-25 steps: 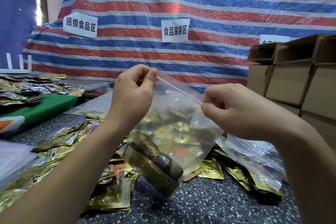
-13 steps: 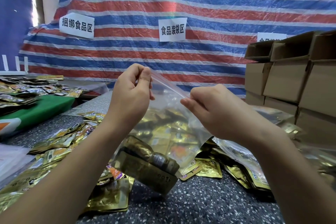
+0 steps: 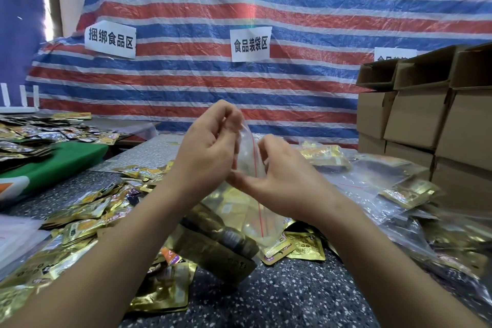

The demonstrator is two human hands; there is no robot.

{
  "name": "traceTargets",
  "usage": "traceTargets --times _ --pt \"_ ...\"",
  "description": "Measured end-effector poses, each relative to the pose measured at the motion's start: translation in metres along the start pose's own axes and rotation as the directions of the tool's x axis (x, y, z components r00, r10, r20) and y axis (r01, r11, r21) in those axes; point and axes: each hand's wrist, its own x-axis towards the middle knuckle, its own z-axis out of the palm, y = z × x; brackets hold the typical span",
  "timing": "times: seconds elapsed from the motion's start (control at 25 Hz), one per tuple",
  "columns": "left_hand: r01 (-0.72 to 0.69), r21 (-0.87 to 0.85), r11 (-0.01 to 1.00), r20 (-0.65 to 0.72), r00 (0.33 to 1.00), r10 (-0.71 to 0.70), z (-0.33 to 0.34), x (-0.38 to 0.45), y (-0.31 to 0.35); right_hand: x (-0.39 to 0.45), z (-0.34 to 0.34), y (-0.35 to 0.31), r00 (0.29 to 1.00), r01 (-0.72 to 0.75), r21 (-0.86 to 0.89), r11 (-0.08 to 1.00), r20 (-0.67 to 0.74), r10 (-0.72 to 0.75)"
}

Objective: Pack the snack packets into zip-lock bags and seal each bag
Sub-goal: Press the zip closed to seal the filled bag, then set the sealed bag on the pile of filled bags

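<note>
Between both hands point(image 3: 239, 168), bag mouth point(image 3: 250, 152) perhaps unsealed.

Cardboard boxes point(image 3: 426, 114) stack beside a striped tarp point(image 3: 266, 8) bearing paper signs point(image 3: 250, 44).

Whole back wall is covered by a red, white and blue striped tarp point(image 3: 266, 8) with paper signs point(image 3: 250, 44) stuck on it. Cardboard boxes point(image 3: 426, 114) stacked on the right, speckled dark table point(image 3: 279, 301), bright daylight through a gap point(image 3: 46, 2) top left.
</note>
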Motion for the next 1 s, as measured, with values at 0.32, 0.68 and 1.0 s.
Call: traceTargets --times 0.32,0.68,1.0 --pt "-0.023 0.168 0.985 -0.005 1.0 0.024 0.014 -0.008 -0.005 -0.002 0.021 0.008 0.879 -0.18 0.147 0.973 0.469 0.091" --pt "0.074 0.208 0.975 -0.192 0.981 -0.034 0.009 -0.007 -0.004 0.06 -0.022 0.105 0.717 -0.151 0.986 0.074 0.058 0.695" --pt "0.073 0.236 0.969 -0.071 0.996 -0.057 0.014 -0.011 -0.002 0.051 -0.02 0.162 0.587 -0.293 0.939 -0.179 0.324 0.742"
